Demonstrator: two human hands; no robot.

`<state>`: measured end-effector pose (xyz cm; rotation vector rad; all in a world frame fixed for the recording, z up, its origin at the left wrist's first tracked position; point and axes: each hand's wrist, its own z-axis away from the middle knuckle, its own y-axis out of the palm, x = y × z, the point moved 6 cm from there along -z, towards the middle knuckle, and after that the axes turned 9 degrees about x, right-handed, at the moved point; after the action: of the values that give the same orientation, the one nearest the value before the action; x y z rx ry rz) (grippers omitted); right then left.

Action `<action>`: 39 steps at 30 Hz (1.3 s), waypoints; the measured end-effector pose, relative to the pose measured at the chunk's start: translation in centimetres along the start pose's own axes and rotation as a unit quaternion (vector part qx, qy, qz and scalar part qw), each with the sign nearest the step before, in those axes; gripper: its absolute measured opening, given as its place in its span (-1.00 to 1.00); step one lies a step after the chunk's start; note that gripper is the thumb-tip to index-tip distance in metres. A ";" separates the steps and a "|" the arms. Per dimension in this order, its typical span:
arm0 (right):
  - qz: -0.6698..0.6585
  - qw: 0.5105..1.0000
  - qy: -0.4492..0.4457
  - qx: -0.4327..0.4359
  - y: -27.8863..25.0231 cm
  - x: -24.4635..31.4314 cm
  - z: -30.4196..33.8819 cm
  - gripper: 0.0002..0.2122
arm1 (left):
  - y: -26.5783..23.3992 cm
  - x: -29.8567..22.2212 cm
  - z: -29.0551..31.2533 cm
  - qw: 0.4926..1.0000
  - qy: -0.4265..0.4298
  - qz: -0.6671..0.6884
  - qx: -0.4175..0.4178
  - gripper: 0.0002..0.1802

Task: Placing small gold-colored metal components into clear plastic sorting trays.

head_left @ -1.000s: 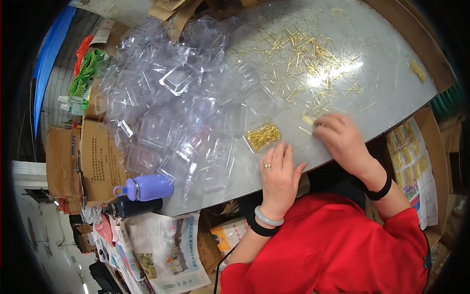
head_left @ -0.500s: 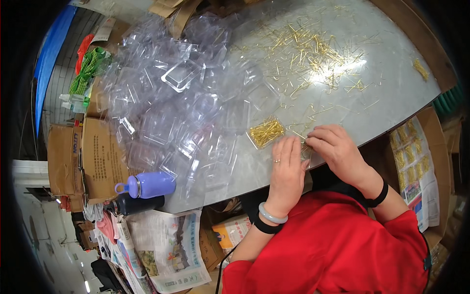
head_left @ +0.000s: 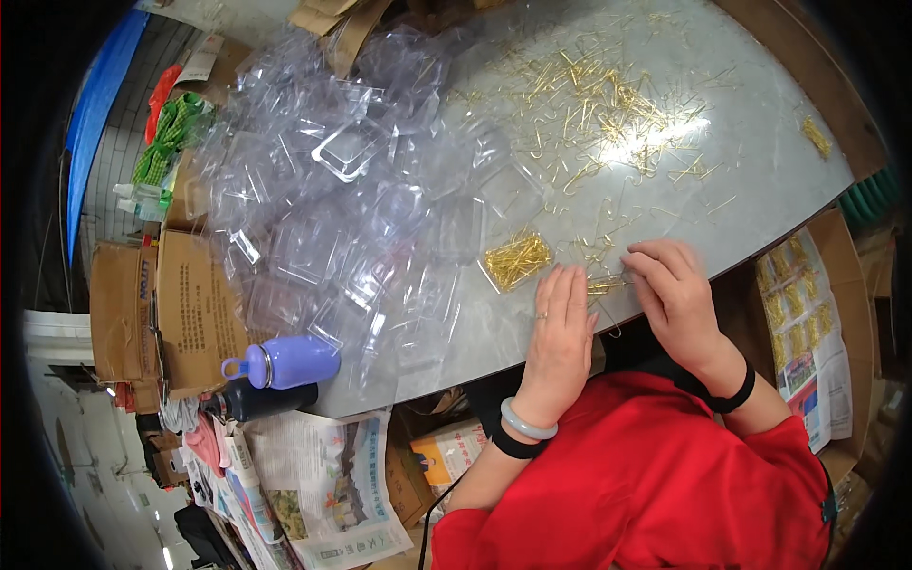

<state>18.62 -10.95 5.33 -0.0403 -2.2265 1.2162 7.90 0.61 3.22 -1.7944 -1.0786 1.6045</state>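
Observation:
My left hand (head_left: 560,337) lies flat on the table edge, fingers stretched out, just beside a small clear plastic box (head_left: 493,276) heaped with gold wire hooks (head_left: 518,257). My right hand (head_left: 676,296) rests to its right, fingers loosely bent and open, touching the tabletop. Between the two hands lies a small bundle of gold wire hooks (head_left: 604,284), roughly lined up, next to the fingertips of both. A single hook (head_left: 608,321) sits nearer the table's front edge. Beyond the hands a large loose pile of gold hooks (head_left: 617,100) spreads over the grey table (head_left: 760,180).
A big heap of clear plastic boxes (head_left: 351,209) covers the table's left half. At its near left corner stand a purple bottle (head_left: 299,362) and a black bottle (head_left: 275,400). On the right, a cardboard box (head_left: 855,313) holds filled boxes (head_left: 796,309) on newspaper.
My right hand has moved right, away from my left hand, uncovering the small bundle of hooks between them. My left hand has barely shifted.

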 end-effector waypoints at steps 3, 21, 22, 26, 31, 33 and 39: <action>0.051 0.998 0.000 0.040 0.3 1.1 0.5 -0.65 | 0.2 -0.1 -0.4 1.000 0.007 -0.018 0.004 -0.38; -0.146 0.980 -0.076 0.115 1.6 -0.3 -1.9 -0.80 | 0.2 -0.1 -0.1 0.999 0.013 -0.024 -0.047 -0.56; -0.087 0.988 -0.088 0.094 1.3 -0.3 -2.3 -0.79 | 0.2 -0.1 0.0 0.998 0.012 -0.028 -0.061 -0.58; -0.046 0.987 -0.111 0.110 1.3 -0.2 -1.9 -0.78 | 0.2 0.0 0.3 0.995 0.008 -0.050 -0.082 -0.65; 0.023 0.996 -0.029 0.085 0.4 -0.8 -2.3 -0.84 | 0.1 -0.2 0.4 0.994 0.006 -0.048 -0.099 -0.65; 0.041 0.997 0.000 0.068 0.5 -1.1 -2.4 -0.86 | 0.2 0.0 0.4 0.994 0.006 -0.050 -0.097 -0.65; 0.086 0.996 0.016 0.032 0.7 -1.6 -3.4 -0.87 | 0.1 -0.3 0.3 0.995 0.000 -0.050 -0.089 -0.68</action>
<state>21.50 -8.40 5.42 -0.2292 -2.1900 1.3687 7.63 0.33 3.28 -1.8210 -1.3257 1.4891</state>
